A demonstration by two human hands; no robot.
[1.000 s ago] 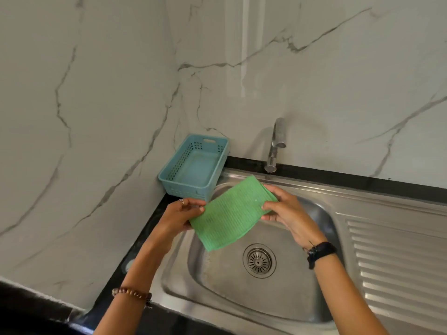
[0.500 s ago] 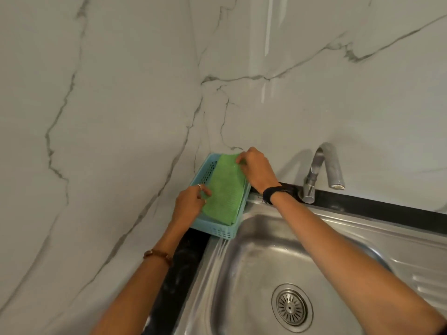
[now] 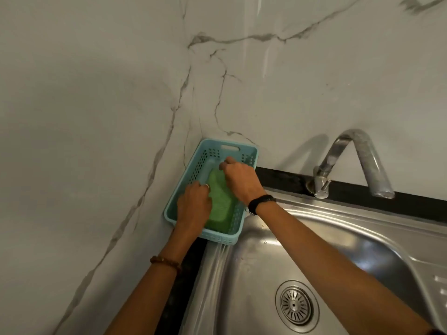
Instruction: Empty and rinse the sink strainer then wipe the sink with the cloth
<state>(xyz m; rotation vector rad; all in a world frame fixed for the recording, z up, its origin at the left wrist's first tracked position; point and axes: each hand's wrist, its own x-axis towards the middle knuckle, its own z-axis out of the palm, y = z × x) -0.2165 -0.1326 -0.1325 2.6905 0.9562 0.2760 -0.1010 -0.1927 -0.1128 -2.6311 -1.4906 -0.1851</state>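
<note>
A person's two bare arms reach from the lower edge of the view toward a pale blue plastic basket [image 3: 251,151] that sits in the corner where two marble-patterned walls meet, on the dark desk [image 3: 285,180] just behind and to the left of a steel sink [image 3: 254,274]. A green cloth [image 3: 219,204] lies folded inside the basket, along its floor. The left hand [image 3: 193,206] rests at the near end of the cloth, knuckles up, fingers bent down onto it; a ring shows on one finger. The right hand [image 3: 239,177] is at the far end of the cloth, fingertips curled downward. Whether either grip is clamped on the cloth or only pressing it flat cannot be told, since the fingertips are hidden behind the hands.

To the right of the basket, a curved metal tap [image 3: 350,163] rises from the desk; no water is running. In front of the basket, in the sink floor, the round strainer [image 3: 296,304] sits in the drain, looking clean.

The near end of the basket juts slightly over the sink rim. If the hands press down hard there, or snag the cloth as they withdraw, the light basket could likely tip or slide toward the sink. A finger might also catch in the basket's perforated wall. The cloth, if damp, may cling to the fingers and lift back out.
</note>
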